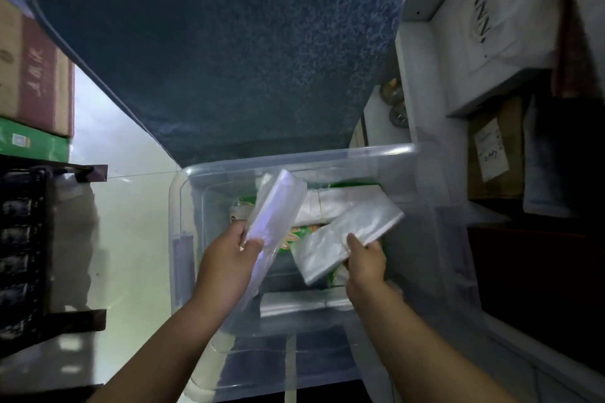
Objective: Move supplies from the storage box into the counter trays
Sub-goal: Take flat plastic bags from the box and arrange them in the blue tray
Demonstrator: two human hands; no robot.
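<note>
I see L hand (226,258) gripping a long bundle of clear plastic bags (278,203), tilted up over the see-through plastic storage box (183,193). R hand (365,258) pinches a flat pack of whitish plastic bags (353,229) over the box interior. Green printed packets (291,240) lie inside, beneath both. Blue textured panel (229,42) beyond the box; brown cardboard cartons (36,75) stacked far left.

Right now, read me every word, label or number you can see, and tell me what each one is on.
"ANN", turned sideways, possibly part of a longer word: white bag, upper right.
Red carton, left: printed characters, too blurred to read.
Paper label on the brown box, right: handwriting, too small to read.
Green packet in the storage box: print blurred.
</note>
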